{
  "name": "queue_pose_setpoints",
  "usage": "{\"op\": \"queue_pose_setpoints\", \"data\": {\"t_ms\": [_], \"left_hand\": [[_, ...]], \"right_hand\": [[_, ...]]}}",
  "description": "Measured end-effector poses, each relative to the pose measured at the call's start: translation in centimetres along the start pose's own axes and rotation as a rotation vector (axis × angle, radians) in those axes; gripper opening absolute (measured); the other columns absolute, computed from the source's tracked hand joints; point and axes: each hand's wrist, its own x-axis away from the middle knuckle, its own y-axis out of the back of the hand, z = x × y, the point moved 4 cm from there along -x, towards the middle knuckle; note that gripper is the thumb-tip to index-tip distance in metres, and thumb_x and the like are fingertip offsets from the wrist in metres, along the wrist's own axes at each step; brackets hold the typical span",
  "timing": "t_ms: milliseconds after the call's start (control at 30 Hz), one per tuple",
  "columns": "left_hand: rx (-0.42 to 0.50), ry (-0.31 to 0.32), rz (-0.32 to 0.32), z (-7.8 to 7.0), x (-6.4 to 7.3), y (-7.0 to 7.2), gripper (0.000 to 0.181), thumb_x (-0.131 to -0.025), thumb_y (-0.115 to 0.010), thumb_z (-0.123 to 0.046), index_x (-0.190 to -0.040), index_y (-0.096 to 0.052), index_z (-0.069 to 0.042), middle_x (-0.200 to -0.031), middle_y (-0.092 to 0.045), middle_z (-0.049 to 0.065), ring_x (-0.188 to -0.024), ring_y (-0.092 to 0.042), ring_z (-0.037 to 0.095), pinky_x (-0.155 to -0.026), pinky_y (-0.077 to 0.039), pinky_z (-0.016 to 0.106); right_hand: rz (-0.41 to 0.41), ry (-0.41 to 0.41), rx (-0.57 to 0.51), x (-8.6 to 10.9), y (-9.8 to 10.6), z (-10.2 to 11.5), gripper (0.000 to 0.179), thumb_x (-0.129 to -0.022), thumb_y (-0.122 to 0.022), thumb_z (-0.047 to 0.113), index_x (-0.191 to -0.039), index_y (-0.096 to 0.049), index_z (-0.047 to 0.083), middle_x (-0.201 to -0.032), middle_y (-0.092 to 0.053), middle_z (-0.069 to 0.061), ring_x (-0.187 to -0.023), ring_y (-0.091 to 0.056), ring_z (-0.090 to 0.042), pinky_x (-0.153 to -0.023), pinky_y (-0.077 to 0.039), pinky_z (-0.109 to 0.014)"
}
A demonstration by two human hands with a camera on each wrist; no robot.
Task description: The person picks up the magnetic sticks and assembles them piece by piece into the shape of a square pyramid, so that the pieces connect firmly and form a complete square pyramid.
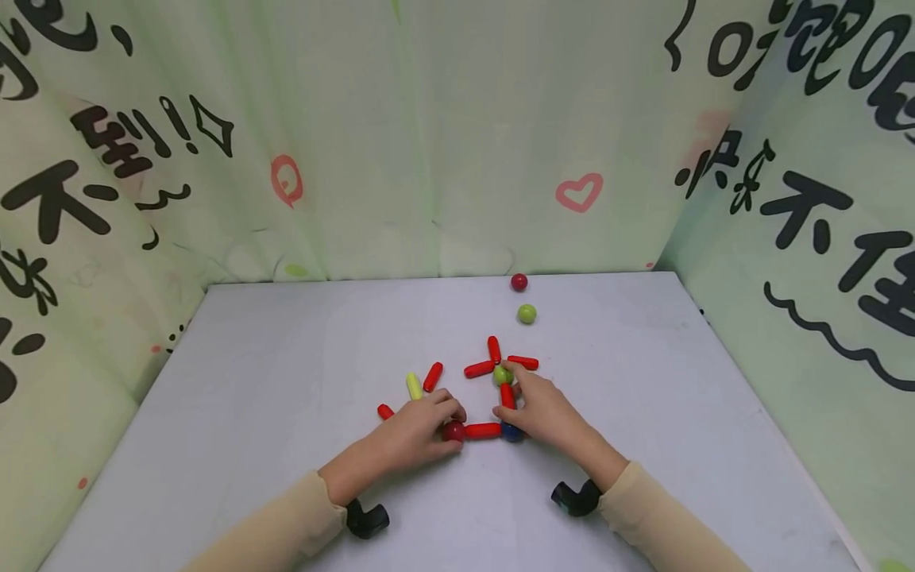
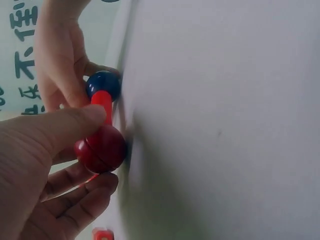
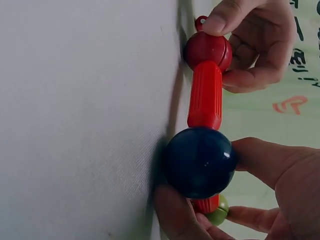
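Note:
Balls and ridged rods lie joined in a chain on the table. My left hand (image 1: 420,423) pinches a dark red ball (image 2: 102,150) at the chain's near left end. From it a red rod (image 3: 205,95) runs to a blue ball (image 3: 200,162). My right hand (image 1: 549,409) grips that blue ball between thumb and fingers, while one fingertip reaches a green ball (image 1: 501,376). Another red rod (image 1: 507,396) spans from the blue ball to the green one. Beyond the green ball, red rods (image 1: 479,369) spread out, partly overlapped by my right fingers.
Past my left hand lie a yellow rod (image 1: 414,386), a red rod (image 1: 433,376) and another red rod (image 1: 385,411) half behind the hand. Farther back on the white table (image 1: 286,381) sit a green ball (image 1: 526,314) and a red ball (image 1: 519,282). Printed curtains (image 1: 457,159) surround the table.

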Motion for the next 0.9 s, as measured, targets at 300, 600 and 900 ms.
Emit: {"op": "queue_pose_setpoints", "data": {"t_ms": [300, 600, 900], "left_hand": [[-0.035, 0.114, -0.023, 1.3, -0.7, 2.0, 0.018, -0.104, -0.062, -0.019, -0.120, -0.068, -0.014, -0.116, -0.065, -0.001, -0.098, -0.064, 0.011, -0.089, -0.057, 0.029], [-0.340, 0.250, -0.070, 2.6, -3.3, 3.4, 0.024, -0.101, -0.066, -0.023, -0.123, -0.068, -0.014, -0.121, -0.065, 0.008, -0.106, -0.060, 0.025, -0.092, -0.054, 0.038], [-0.396, 0.337, 0.033, 3.1, -4.0, 2.8, 0.021, -0.101, -0.065, -0.026, -0.121, -0.072, -0.024, -0.101, -0.068, 0.006, -0.095, -0.056, 0.025, -0.091, -0.045, 0.044]], "right_hand": [[-0.008, 0.002, -0.008, 0.0, 0.3, 0.0, 0.080, -0.086, -0.085, 0.022, -0.155, -0.045, 0.011, -0.101, -0.064, -0.009, -0.079, -0.057, -0.018, -0.059, -0.053, -0.027], [0.038, -0.029, -0.052, 0.2, 0.3, -0.7, 0.077, -0.091, -0.081, 0.028, -0.155, -0.040, 0.014, -0.089, -0.066, -0.006, -0.059, -0.062, -0.018, -0.059, -0.054, -0.029], [0.053, -0.030, -0.093, 0.7, 0.2, -0.9, 0.077, -0.091, -0.081, 0.021, -0.155, -0.040, 0.013, -0.082, -0.064, -0.004, -0.059, -0.062, -0.017, -0.059, -0.055, -0.029]]}}
